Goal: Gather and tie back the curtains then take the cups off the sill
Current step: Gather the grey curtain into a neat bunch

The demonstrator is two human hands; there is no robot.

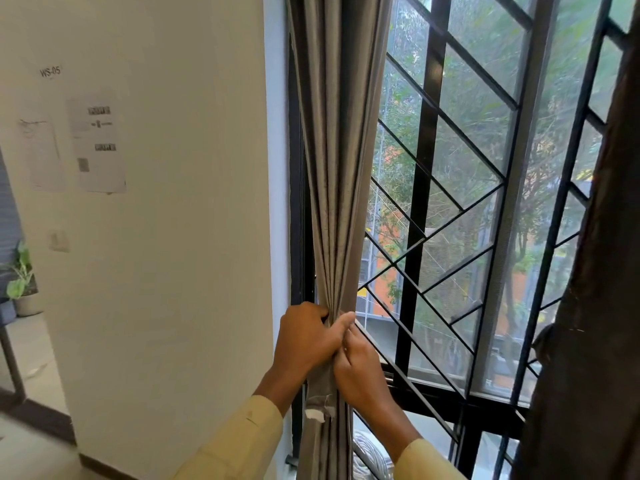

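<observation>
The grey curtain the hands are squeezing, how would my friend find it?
Start at the big window with black diagonal metal bars. At its left edge, beside the white wall, hangs the pleated grey fabric curtain, pinched narrow by the left hand and right hand. The other curtain, far right, is dark brown.

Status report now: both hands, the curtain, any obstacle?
Left hand and right hand both clamped on grey curtain, gathered at window's left edge. No tie visible. No cups in view. Nothing in the way.

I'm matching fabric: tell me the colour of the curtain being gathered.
Plain grey-taupe curtain, no pattern, seen in the head view.
</observation>
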